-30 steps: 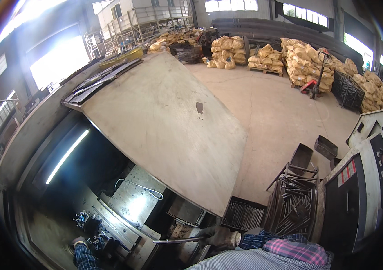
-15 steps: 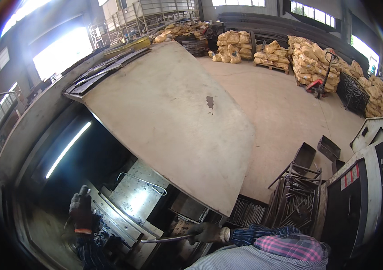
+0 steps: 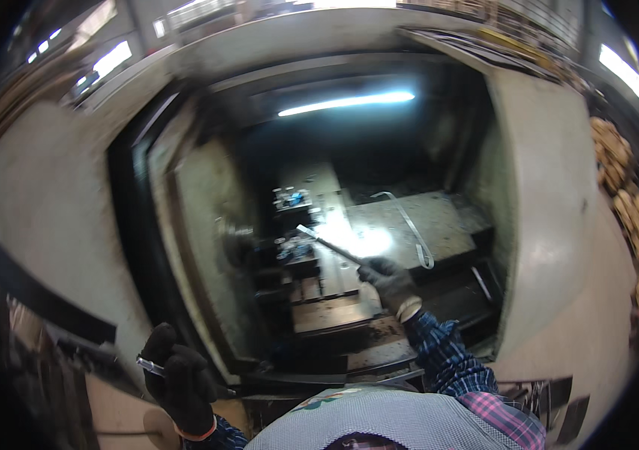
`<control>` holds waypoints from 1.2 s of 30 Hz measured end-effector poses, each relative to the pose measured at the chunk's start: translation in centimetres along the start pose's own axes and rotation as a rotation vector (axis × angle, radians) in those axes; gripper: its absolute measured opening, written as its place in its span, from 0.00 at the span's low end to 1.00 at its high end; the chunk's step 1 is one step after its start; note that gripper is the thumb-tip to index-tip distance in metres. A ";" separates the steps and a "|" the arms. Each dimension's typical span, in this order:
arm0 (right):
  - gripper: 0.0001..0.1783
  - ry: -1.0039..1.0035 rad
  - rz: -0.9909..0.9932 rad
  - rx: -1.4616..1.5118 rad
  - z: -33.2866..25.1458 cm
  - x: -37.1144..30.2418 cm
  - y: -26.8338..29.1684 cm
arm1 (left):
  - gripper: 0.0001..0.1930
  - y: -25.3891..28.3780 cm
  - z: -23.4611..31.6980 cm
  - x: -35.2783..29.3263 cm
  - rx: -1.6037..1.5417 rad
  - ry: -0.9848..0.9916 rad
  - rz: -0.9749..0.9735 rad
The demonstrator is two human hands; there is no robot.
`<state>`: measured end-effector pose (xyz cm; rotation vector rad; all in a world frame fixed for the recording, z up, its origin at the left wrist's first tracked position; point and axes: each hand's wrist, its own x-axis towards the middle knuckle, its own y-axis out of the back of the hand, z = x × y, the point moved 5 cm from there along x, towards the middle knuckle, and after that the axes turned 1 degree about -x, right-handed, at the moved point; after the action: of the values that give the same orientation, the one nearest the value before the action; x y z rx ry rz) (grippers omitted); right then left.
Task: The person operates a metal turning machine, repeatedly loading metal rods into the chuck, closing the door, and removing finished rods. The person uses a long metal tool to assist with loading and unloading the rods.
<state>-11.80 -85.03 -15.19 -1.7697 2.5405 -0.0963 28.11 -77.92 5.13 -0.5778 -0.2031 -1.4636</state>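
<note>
My left hand (image 3: pixel 180 375), in a dark glove, is in front of the machine's opening at the lower left. Its fingers are closed on a metal rod (image 3: pixel 150 366), whose shiny end sticks out to the left. Inside the lathe, my right hand (image 3: pixel 390 281), in a grey glove, grips a longer metal rod (image 3: pixel 327 244) that points up and left. That rod's bright tip is beside the tool holders (image 3: pixel 293 197) and to the right of the round spindle (image 3: pixel 237 236). Motion blurs the spindle, so its jaws are not clear.
A bent metal hook rod (image 3: pixel 417 236) lies on the flat plate right of my right hand. The lathe's sliding door (image 3: pixel 552 195) bounds the opening on the right, its pale housing (image 3: pixel 57 180) on the left. A light tube (image 3: pixel 345 103) glows at the back. Yellow sacks (image 3: pixel 634 217) are stacked far right.
My view has swung left toward the lathe. My left hand has come out of the machine and now shows a rod. My right hand has carried its rod in toward the spindle.
</note>
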 end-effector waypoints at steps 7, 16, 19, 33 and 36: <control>0.21 0.183 -0.115 -1.170 -6.7 11.1 -9.5 | 0.23 12.2 5.2 -6.8 0.172 -0.015 0.446; 0.20 0.090 -0.370 -1.269 -6.1 15.3 -16.2 | 0.24 15.5 7.6 -8.3 0.727 -0.022 0.907; 0.20 -0.008 -0.461 -1.149 -2.2 18.8 -14.7 | 0.25 16.7 7.3 -7.0 0.761 0.076 0.859; 0.22 0.225 -0.646 -1.423 0.4 20.3 -15.5 | 0.22 18.9 4.1 -0.9 1.220 -0.280 0.778; 0.25 0.098 -0.643 -1.596 2.1 22.4 -13.4 | 0.21 19.2 3.2 -1.1 1.085 -0.309 0.876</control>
<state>-6.91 -110.72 -16.27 -2.7636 1.7658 2.3475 47.33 -75.42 2.67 0.0477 -0.8062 -0.2742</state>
